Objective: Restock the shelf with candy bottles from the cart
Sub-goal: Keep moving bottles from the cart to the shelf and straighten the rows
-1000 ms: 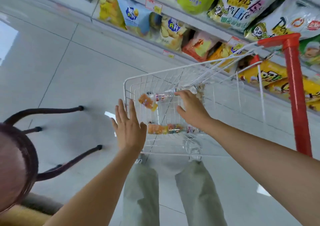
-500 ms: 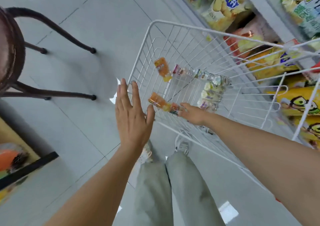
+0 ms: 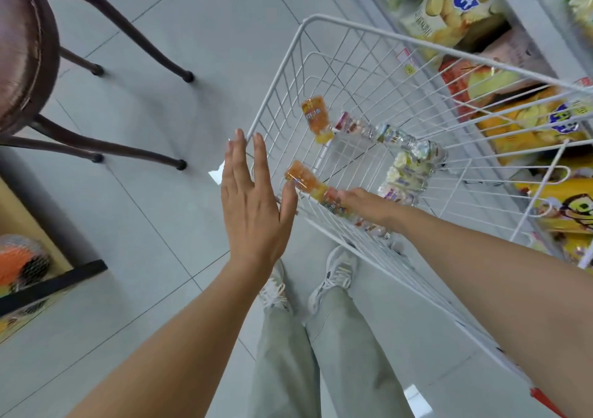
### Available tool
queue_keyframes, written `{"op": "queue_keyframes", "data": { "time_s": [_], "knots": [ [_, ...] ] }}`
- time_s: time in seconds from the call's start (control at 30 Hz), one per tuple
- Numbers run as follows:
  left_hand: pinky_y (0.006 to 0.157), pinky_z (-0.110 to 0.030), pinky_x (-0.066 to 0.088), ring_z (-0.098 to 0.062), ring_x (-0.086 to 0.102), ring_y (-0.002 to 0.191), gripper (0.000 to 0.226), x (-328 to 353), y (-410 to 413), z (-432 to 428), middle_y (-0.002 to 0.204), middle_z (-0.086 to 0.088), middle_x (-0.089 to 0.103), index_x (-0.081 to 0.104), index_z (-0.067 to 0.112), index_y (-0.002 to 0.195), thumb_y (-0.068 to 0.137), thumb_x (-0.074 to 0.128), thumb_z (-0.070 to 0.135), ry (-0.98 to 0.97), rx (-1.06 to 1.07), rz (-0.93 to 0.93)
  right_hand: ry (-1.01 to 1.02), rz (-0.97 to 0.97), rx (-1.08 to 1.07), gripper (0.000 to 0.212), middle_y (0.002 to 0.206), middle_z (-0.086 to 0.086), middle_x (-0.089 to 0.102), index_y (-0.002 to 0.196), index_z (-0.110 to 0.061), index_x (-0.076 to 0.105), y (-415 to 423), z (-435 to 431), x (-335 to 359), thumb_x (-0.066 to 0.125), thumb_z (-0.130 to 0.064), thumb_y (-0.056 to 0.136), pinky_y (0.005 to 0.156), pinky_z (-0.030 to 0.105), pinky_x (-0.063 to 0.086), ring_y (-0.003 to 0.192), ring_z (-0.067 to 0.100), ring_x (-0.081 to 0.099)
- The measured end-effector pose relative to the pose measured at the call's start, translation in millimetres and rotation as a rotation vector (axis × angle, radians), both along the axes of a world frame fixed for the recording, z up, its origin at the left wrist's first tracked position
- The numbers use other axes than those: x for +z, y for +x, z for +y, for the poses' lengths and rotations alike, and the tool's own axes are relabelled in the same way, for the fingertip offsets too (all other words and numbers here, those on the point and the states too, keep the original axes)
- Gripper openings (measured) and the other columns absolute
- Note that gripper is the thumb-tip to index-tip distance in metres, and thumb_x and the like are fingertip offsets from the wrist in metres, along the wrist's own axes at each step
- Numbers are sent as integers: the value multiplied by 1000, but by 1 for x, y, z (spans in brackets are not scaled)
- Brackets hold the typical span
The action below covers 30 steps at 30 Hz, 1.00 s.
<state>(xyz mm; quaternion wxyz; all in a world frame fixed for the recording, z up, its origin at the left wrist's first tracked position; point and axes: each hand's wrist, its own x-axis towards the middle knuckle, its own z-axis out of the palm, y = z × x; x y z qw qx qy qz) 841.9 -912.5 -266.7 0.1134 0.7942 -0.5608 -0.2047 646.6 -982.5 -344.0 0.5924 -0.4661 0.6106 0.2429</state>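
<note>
The white wire cart stands close against the shelf of snack bags on the right, so the stock is within easy reach. Three candy bottles lie on their sides on its floor: the near bottle with its orange cap pointing left, the far bottle beyond it, and a pale-filled bottle to the right between them. The right hand reaches down over the near rim and lies along the middle of the near bottle, most likely to lift it. Its fingers are largely hidden against the bottle and wire, so I cannot tell whether they have closed round it. The left hand hangs flat and spread just outside the cart's left corner with nothing in it, probably for balance or to steady the basket. No bottle is on the shelf in view, so restocking looks barely under way.
</note>
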Motion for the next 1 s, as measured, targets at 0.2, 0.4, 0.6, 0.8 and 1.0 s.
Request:
{"op": "queue_keyframes", "data": {
  "time_s": [0.2,0.4,0.6,0.8,1.0],
  "knots": [
    [121,-38,3,-21,-4,150,70,-1,-1,-1,163,-4,-3,7,20,155,94,25,49,2,16,-9,-45,-41,11,60,143,10,34,140,-17,38,-3,2,-11,39,-58,96,90,39,44,112,26,53],
    [119,-33,-2,-19,-5,149,70,-1,-2,0,163,-3,-4,5,21,155,95,24,50,10,24,-17,-55,-99,-49,37,111,6,56,120,-19,43,-13,6,-16,62,-34,93,74,34,44,91,22,56],
    [120,-36,3,-21,-4,150,70,4,-1,1,162,-4,-4,3,20,155,95,23,49,32,-1,-26,-124,-162,-192,31,99,5,52,116,-21,53,-14,7,-8,67,-26,89,76,43,53,85,23,57],
    [120,-38,-3,-21,-14,148,67,22,-3,-4,162,-3,-12,-4,20,155,101,28,44,180,-33,-122,-300,-277,-307,19,89,1,58,98,-23,67,-25,-10,37,75,-24,81,69,30,46,82,18,56],
    [119,-37,1,-19,-7,149,64,75,-20,-31,163,-1,3,8,22,155,99,23,50,161,-183,-4,-444,-426,-387,15,89,2,68,91,-22,73,-30,-46,116,77,-29,79,69,22,46,78,8,59]
  ]
}}
